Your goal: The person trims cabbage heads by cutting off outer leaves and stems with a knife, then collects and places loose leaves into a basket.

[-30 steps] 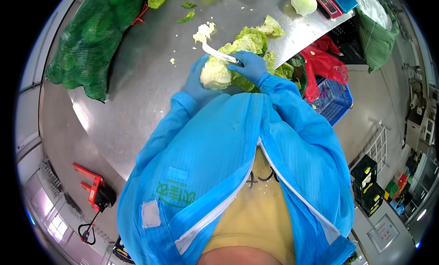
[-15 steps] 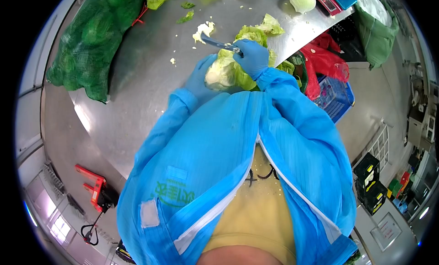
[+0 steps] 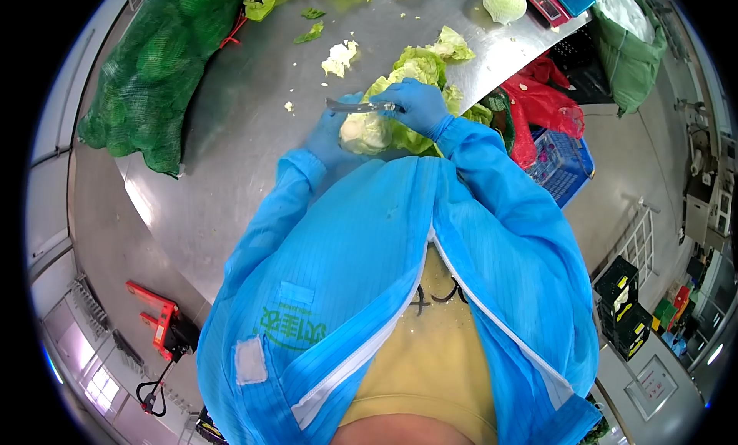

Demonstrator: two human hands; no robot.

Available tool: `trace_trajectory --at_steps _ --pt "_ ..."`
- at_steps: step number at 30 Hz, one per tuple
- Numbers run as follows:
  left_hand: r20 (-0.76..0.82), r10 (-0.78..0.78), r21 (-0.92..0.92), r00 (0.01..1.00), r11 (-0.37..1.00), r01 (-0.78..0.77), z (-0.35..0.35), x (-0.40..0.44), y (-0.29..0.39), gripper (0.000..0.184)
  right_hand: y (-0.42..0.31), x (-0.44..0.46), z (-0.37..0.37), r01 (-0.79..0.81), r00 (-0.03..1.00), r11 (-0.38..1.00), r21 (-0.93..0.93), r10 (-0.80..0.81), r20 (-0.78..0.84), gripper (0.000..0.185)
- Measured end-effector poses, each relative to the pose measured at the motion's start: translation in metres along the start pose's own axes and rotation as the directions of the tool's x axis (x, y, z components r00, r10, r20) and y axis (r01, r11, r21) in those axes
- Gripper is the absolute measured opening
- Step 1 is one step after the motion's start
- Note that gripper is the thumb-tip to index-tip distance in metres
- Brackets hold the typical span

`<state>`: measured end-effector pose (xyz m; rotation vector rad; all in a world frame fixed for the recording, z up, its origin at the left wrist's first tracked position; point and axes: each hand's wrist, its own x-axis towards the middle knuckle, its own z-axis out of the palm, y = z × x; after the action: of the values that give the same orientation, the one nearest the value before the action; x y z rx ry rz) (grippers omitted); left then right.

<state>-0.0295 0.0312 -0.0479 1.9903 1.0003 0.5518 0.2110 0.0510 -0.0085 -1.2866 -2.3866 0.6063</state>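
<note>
In the head view a pale head of lettuce (image 3: pixel 366 133) sits on the steel table close to my body. My gloved left hand (image 3: pixel 329 136) grips its left side, partly hidden by a knife (image 3: pixel 361 107). That knife is in my gloved right hand (image 3: pixel 420 107), its blade pointing left across the top of the lettuce. Loose green outer leaves (image 3: pixel 421 63) lie beyond and to the right of the head. A white chopped scrap (image 3: pixel 339 58) rests on the metal farther off.
A full green mesh sack (image 3: pixel 157 76) lies at the table's left edge. At the far right are a trimmed pale head (image 3: pixel 504 3) and a red scale (image 3: pixel 546 3). A red net bag (image 3: pixel 542 99) and a blue crate (image 3: pixel 563 164) stand right of the table (image 3: pixel 231 161).
The knife has turned and dropped from above the lettuce to nearly level across it. My right hand has moved slightly toward me, and the left hand has shifted slightly around the head.
</note>
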Motion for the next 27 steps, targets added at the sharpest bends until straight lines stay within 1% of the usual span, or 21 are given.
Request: trace_trajectory --at_steps 2,4,6,8,9,11,12,13,14,15,16,17,19,20,21,22,23,24,25,26,27 --pt "0.026 -0.013 0.058 1.000 0.998 0.012 -0.001 0.001 -0.001 0.104 0.002 0.001 -0.003 -0.011 1.000 1.000 -0.025 0.011 -0.003 0.025" --pt "0.042 -0.022 0.047 0.999 0.999 0.020 -0.004 0.003 0.001 0.102 0.000 0.004 -0.005 0.043 0.996 0.997 -0.072 -0.048 -0.071 0.017" --pt "0.057 -0.035 0.033 0.998 0.999 0.033 -0.008 0.003 0.009 0.100 -0.002 0.005 -0.007 0.021 0.994 0.998 -0.064 -0.028 -0.102 0.015" --pt "0.119 -0.223 0.183 0.968 0.963 0.200 -0.014 0.004 0.024 0.102 -0.004 0.006 -0.007 0.003 0.991 0.998 -0.056 -0.010 -0.132 0.013" --pt "0.117 -0.225 0.183 0.967 0.962 0.201 -0.014 0.004 0.022 0.102 -0.005 0.007 -0.005 0.018 0.992 0.997 -0.073 -0.026 -0.122 0.012" --pt "0.072 0.016 0.140 0.997 0.990 -0.026 -0.011 0.003 0.016 0.103 -0.006 0.008 -0.002 0.030 0.993 0.996 -0.088 -0.040 -0.111 0.012" --pt "0.074 0.015 0.139 0.997 0.990 -0.025 -0.011 0.002 0.016 0.103 -0.006 0.011 0.000 0.064 0.992 0.987 -0.144 -0.078 -0.095 0.013" --pt "0.112 -0.051 0.237 0.992 0.971 0.023 -0.012 0.001 0.015 0.101 -0.005 0.014 0.002 0.099 0.990 0.975 -0.200 -0.116 -0.078 0.015" --pt "0.143 -0.119 0.335 0.983 0.940 0.065 -0.013 0.001 0.015 0.100 -0.002 0.016 0.001 0.099 0.990 0.975 -0.199 -0.116 -0.078 0.015" --pt "0.143 -0.119 0.336 0.982 0.940 0.065 -0.014 0.002 0.021 0.100 0.001 0.018 -0.001 -0.055 0.990 0.995 -0.088 0.042 -0.137 0.013" --pt "0.103 -0.035 0.328 0.994 0.945 -0.001 -0.015 0.004 0.029 0.100 0.005 0.020 -0.002 -0.201 0.963 0.979 0.030 0.203 -0.178 0.013" --pt "0.062 0.049 0.322 0.997 0.944 -0.066 -0.016 0.003 0.035 0.100 0.010 0.020 -0.002 -0.201 0.963 0.979 0.031 0.203 -0.177 0.013" --pt "0.040 0.069 0.331 0.997 0.940 -0.079 -0.014 -0.001 0.035 0.102 0.022 0.017 0.002 -0.337 0.917 0.942 -0.001 0.327 -0.228 0.018" --pt "0.016 0.091 0.339 0.996 0.936 -0.091 -0.013 -0.002 0.035 0.104 0.027 0.014 0.006 -0.337 0.916 0.941 -0.001 0.328 -0.229 0.018" --pt "0.017 0.091 0.337 0.996 0.937 -0.092 -0.011 -0.004 0.035 0.104 0.030 0.011 0.008 -0.448 0.864 0.893 0.048 0.446 -0.236 0.019" --pt "-0.013 0.000 0.263 1.000 0.965 0.003 -0.010 -0.006 0.036 0.105 0.033 0.007 0.010 -0.550 0.797 0.830 0.096 0.556 -0.236 0.021" --pt "-0.037 -0.094 0.186 0.995 0.978 0.099 -0.009 -0.009 0.036 0.107 0.037 0.003 0.012 -0.551 0.797 0.829 0.095 0.557 -0.235 0.021" --pt "-0.036 -0.096 0.186 0.995 0.977 0.101 -0.006 -0.013 0.036 0.107 0.039 -0.001 0.013 -0.573 0.785 0.815 0.083 0.575 -0.230 0.022" --pt "-0.101 -0.174 0.001 0.980 0.985 0.175 0.000 -0.017 0.035 0.109 0.042 -0.005 0.015 -0.595 0.773 0.800 0.071 0.594 -0.223 0.022" --pt "-0.150 -0.260 -0.189 0.954 0.954 0.231 0.004 -0.020 0.034 0.111 0.044 -0.008 0.017 -0.617 0.760 0.785 0.057 0.613 -0.217 0.023" --pt "-0.149 -0.262 -0.190 0.954 0.954 0.232 0.006 -0.021 0.033 0.111 0.045 -0.011 0.018 -0.618 0.759 0.784 0.057 0.614 -0.216 0.023"
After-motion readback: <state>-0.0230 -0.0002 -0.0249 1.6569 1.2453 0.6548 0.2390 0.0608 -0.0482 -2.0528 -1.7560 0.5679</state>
